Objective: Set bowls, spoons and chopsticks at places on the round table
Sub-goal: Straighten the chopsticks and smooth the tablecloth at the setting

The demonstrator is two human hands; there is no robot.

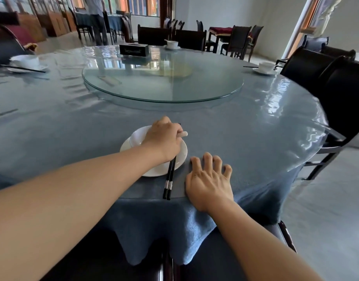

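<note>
The left hand (164, 138) pinches what looks like a white spoon handle (184, 134) over the bowl (137, 137) on its saucer (154, 169), probably to lay it inside, with the chopsticks (169, 179) across the saucer's right rim, while the right hand (209, 179) rests with spread fingers on the round table (255, 138), seemingly for support.

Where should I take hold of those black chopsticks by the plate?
Probably the near, silver-banded end of the pair of black chopsticks, coming from the near side with the right hand. That end lies bare on the blue cloth; farther up they cross the rim of the round white plate and run under the left hand, which holds a white spoon.
</note>
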